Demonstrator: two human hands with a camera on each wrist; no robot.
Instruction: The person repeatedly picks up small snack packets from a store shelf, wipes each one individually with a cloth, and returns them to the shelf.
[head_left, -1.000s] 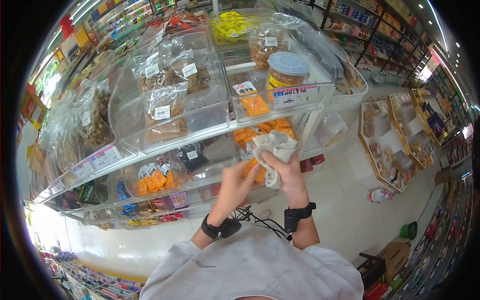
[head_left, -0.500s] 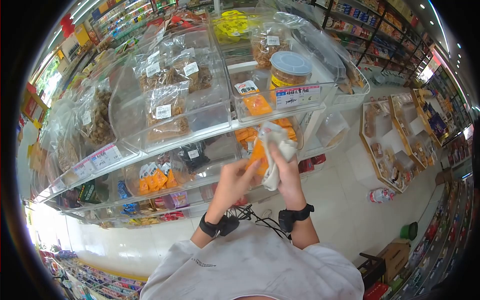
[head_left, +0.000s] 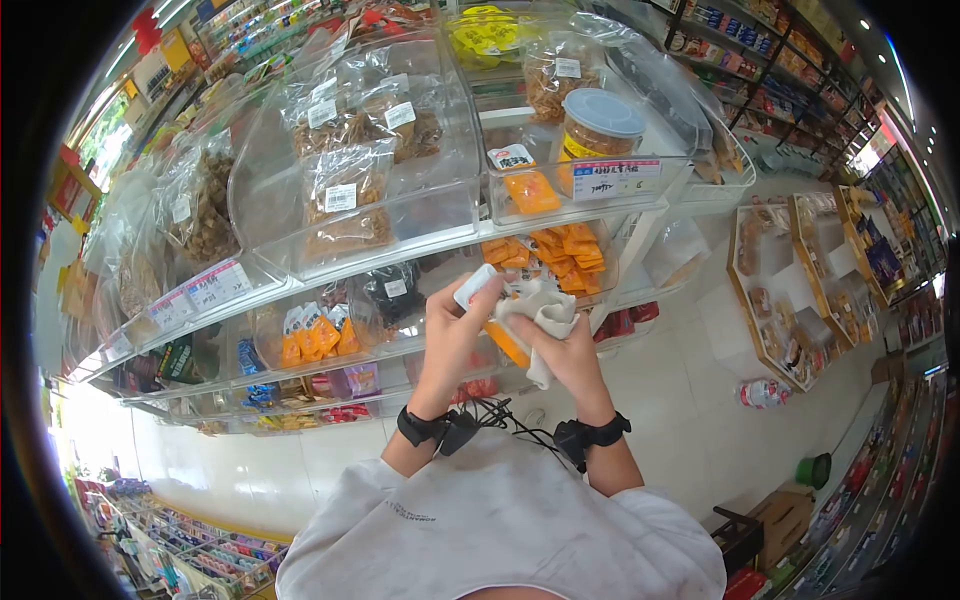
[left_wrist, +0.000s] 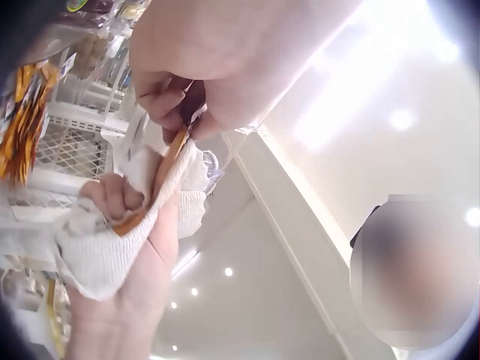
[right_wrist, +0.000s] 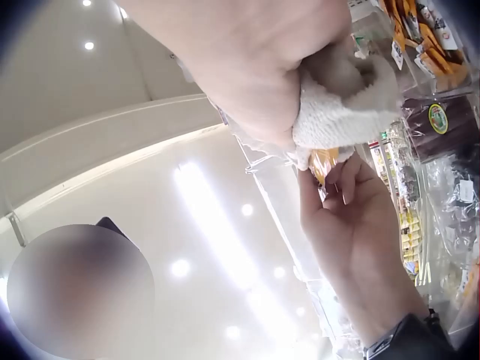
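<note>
Between the two hands is a small orange packet with a white end. The left hand pinches one end of it between thumb and fingers; in the left wrist view the left hand grips the packet's upper edge. A white cloth is bunched in the right hand, which holds it around the packet's other end. From the right wrist view, the cloth covers part of the right fingers, and the orange packet shows between the cloth and the left fingertips.
Beyond the hands stands a rack of clear bins; its upper bin holds a blue-lidded tub and an orange packet. More orange packets fill a lower bin just ahead. Black cables hang near the wrists. Wooden-edged trays stand right.
The left hand has moved slightly up, and the packet's white end now shows at its thumb. The packet has turned in the hands, and the cloth sits lower and more bunched.
</note>
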